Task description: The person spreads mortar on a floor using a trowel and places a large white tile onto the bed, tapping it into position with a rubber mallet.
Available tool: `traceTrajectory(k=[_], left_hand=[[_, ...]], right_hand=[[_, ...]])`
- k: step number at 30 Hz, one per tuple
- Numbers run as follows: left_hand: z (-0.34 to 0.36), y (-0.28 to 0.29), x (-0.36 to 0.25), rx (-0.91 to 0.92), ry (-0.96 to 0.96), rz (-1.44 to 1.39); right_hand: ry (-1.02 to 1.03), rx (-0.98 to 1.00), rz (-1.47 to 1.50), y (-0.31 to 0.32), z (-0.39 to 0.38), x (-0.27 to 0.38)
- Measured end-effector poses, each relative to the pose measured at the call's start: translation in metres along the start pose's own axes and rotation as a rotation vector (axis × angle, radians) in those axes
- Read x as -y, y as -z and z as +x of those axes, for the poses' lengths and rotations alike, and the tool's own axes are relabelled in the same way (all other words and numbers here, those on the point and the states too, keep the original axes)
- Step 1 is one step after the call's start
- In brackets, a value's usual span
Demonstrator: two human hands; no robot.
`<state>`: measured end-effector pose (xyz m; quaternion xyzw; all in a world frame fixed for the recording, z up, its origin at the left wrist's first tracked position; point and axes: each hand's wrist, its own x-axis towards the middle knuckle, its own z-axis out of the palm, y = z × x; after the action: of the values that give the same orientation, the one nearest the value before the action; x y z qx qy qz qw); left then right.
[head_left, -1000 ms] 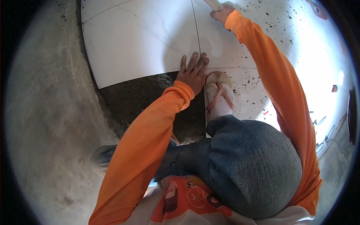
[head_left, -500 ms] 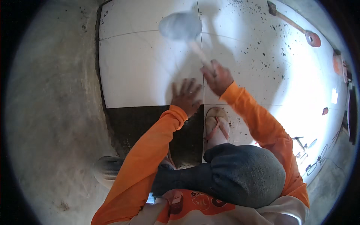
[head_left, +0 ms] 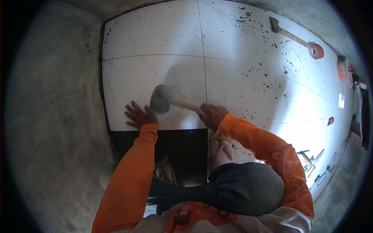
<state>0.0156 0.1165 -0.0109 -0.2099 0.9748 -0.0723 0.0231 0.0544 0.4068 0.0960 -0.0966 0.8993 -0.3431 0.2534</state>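
Gripping one mallet [head_left: 160, 99] is one of the two hands [head_left: 214, 116].

we see a mallet [head_left: 179, 104] with a grey head [head_left: 160, 99] and pale tan handle [head_left: 188, 106]. our 2 sleeves [head_left: 130, 178] are plain orange, our jeans [head_left: 248, 188] dark blue, our shirt [head_left: 237, 225] white with a red-orange print [head_left: 206, 212]. the tiles [head_left: 132, 83] are white, faintly grey-veined and speckled black; the roll [head_left: 317, 49] is dull red, the concrete [head_left: 58, 116] mottled grey.

The left hand [head_left: 140, 115] rests on a tile [head_left: 128, 83], left of the mallet [head_left: 161, 100]. Beyond the right hand [head_left: 214, 115], a hammer [head_left: 293, 37] lies far right, beside a roll [head_left: 318, 51].
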Motion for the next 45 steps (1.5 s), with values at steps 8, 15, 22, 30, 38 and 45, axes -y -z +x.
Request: traceTrajectory(k=[8, 15, 22, 30, 38, 45], left_hand=[[0.001, 0.01, -0.003, 0.068, -0.012, 0.063], [0.008, -0.014, 0.007, 0.041, -0.026, 0.147], [-0.003, 0.009, 0.004, 0.092, -0.103, 0.168], [-0.003, 0.001, 0.027, 0.034, -0.268, 0.149], [0.004, -0.029, 0.033, -0.085, -0.178, 0.227], [0.0, -0.006, 0.003, 0.001, -0.016, 0.063]], right_hand=[[-0.088, -0.016, 0.051, -0.012, 0.003, -0.009], [0.031, 0.117, 0.053, -0.004, -0.003, -0.006], [0.106, 0.073, 0.16, 0.005, -0.009, 0.0], [0.248, 0.103, 0.088, -0.003, 0.009, -0.008], [0.179, 0.089, 0.121, -0.003, 0.018, 0.002], [0.189, -0.097, 0.021, 0.003, 0.053, -0.024]])
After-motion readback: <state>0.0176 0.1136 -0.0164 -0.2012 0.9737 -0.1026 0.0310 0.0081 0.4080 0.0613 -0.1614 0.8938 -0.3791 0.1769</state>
